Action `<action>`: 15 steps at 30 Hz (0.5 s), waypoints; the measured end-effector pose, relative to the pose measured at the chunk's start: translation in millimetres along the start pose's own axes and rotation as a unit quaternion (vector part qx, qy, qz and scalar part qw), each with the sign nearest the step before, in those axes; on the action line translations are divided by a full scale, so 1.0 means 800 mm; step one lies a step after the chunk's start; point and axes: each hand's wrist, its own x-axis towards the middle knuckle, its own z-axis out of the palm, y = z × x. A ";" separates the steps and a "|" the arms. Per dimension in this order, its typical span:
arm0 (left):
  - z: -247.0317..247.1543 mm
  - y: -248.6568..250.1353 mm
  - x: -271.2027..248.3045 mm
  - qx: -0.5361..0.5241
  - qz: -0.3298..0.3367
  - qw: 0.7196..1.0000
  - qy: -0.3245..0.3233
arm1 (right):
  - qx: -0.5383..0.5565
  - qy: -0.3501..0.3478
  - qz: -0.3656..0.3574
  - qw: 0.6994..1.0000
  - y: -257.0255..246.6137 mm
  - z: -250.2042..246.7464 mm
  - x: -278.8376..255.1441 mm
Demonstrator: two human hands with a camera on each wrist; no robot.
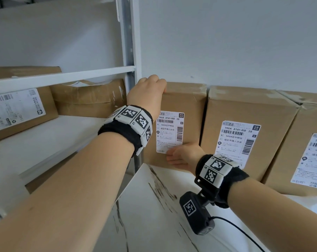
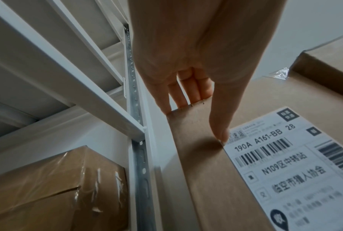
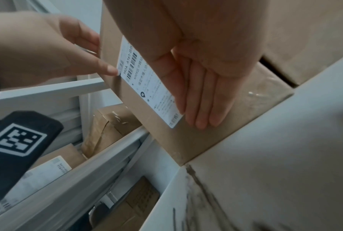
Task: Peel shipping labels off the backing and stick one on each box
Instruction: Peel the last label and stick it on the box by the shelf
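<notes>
Left forearm nearest the head camera, reaching up to the leftmost box (image 1: 183, 104). Left hand (image 1: 147, 91) grips the box's top-left corner: fingers curled over the top edge, thumb down the front, tip on the top-left corner of the label (image 1: 169, 131). Right hand (image 1: 184, 156) flat, fingers straight and together, pressing the label's lower edge against the box front. Box stands on the white table (image 1: 154, 206) near its left edge, against the wall. Left side sits close to the shelf post (image 1: 130, 51); right side just beside a second box (image 1: 245, 110) already labelled. Third labelled box (image 1: 310, 124) further right.
</notes>
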 end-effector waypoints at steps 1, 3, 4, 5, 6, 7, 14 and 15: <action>-0.001 0.000 0.000 -0.003 0.001 1.000 -0.001 | 0.001 -0.002 0.007 1.000 -0.001 0.002 -0.001; -0.002 -0.003 0.001 -0.009 0.005 1.000 -0.006 | 0.007 -0.004 -0.003 1.000 -0.010 0.006 -0.005; -0.002 -0.005 0.001 -0.012 0.008 1.000 -0.010 | 0.018 -0.003 -0.021 1.000 -0.017 0.007 -0.006; -0.003 -0.007 0.001 -0.017 0.010 1.000 -0.012 | 0.034 -0.002 -0.043 0.999 -0.026 0.009 -0.008; -0.003 -0.009 0.001 -0.021 0.012 1.000 -0.014 | 0.051 0.001 -0.066 0.997 -0.037 0.011 -0.009; -0.004 -0.010 0.001 -0.028 0.013 0.999 -0.014 | 0.068 0.003 -0.091 0.993 -0.049 0.013 -0.011; -0.008 -0.020 0.003 -0.092 -0.003 0.995 -0.032 | 0.112 0.046 -0.226 0.966 -0.090 0.035 -0.009; -0.007 -0.020 0.004 -0.096 -0.005 0.995 -0.032 | 0.114 0.040 -0.223 0.967 -0.090 0.037 -0.008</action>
